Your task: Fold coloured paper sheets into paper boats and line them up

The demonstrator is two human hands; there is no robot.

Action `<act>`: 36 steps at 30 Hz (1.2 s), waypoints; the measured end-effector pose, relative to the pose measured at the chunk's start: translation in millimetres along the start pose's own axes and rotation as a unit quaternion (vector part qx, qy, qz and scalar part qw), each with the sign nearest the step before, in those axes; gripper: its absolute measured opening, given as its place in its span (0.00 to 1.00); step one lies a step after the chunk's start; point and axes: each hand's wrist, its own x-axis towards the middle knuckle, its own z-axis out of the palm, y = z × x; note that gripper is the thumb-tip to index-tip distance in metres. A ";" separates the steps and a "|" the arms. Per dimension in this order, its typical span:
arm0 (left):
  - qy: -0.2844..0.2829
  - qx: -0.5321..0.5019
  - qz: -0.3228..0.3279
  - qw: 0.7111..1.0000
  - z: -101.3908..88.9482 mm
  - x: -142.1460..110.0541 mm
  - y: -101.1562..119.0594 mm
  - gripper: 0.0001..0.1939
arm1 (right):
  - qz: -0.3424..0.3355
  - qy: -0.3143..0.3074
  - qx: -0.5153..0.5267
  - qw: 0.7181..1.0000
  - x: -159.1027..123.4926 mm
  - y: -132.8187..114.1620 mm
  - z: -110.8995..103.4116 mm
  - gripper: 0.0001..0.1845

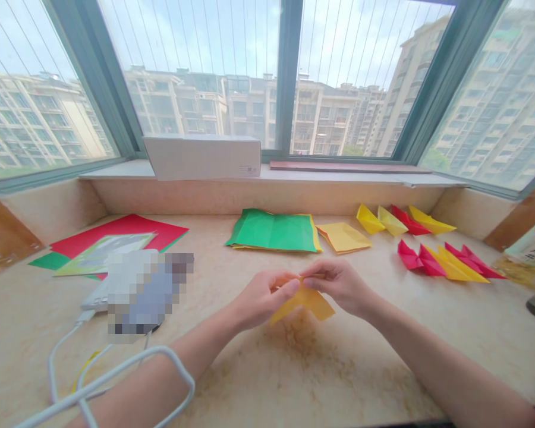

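A piece of folded yellow paper (317,303) is held up between both hands above the marbled counter, its two lower flaps hanging apart. My left hand (274,294) pinches its upper left edge between thumb and fingers. With thumb and fingertips pressed together, my right hand (336,284) grips the upper right edge close beside the left. The fingers cover the top of the paper. Behind the hands lie a stack of creased green and yellow sheets (274,232) and a folded light-orange paper (343,237).
Folded paper boats (391,221) and more red and yellow folded shapes (457,264) sit at the right. Red paper (129,229), a white charger (96,297) and a blurred object (149,297) lie left. A white cable (185,374) crosses my left forearm. A white box (203,157) stands on the sill.
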 end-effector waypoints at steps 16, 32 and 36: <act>0.065 -0.125 -0.057 0.988 12.6 1.1 3.2 0.19 | 0.021 0.091 0.007 0.996 3.5 -11.1 0.4 0.16; 0.063 -0.123 -0.090 0.986 18.2 2.8 -2.4 0.14 | -0.010 0.069 -0.019 0.997 1.6 -4.0 4.2 0.18; 0.075 -0.105 -0.092 0.987 18.7 2.8 0.2 0.15 | -0.038 0.069 -0.020 0.997 -0.7 -6.0 6.4 0.18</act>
